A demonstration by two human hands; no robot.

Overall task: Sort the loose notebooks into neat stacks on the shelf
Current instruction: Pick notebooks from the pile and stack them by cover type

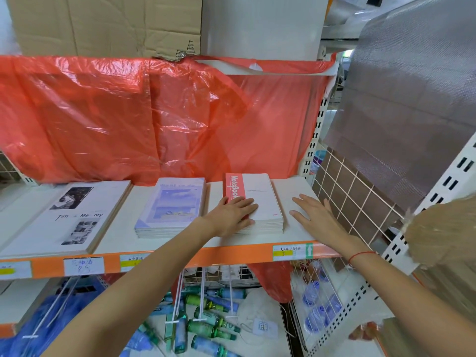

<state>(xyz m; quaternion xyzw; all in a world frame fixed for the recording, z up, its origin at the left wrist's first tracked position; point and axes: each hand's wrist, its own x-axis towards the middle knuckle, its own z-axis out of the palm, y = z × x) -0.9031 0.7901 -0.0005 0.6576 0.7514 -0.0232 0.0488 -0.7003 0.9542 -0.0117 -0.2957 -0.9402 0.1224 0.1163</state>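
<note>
Three notebook stacks lie on the white shelf (116,235). At the right is a stack of white notebooks with a red spine band (260,194). My left hand (231,215) rests on its near left corner, fingers straight across the cover and the thumb down the stack's front edge. My right hand (316,216) lies flat on the bare shelf just right of that stack, fingers spread. In the middle sits a stack of pale blue notebooks (172,207). At the left lies a stack of large white notebooks with black-and-white photos (74,215).
A red plastic sheet (154,117) hangs behind the shelf. A wire grid panel (360,202) closes the right end. The orange shelf edge (231,253) carries price labels. Bottles (211,320) lie on the floor below. A cardboard box (103,21) stands above.
</note>
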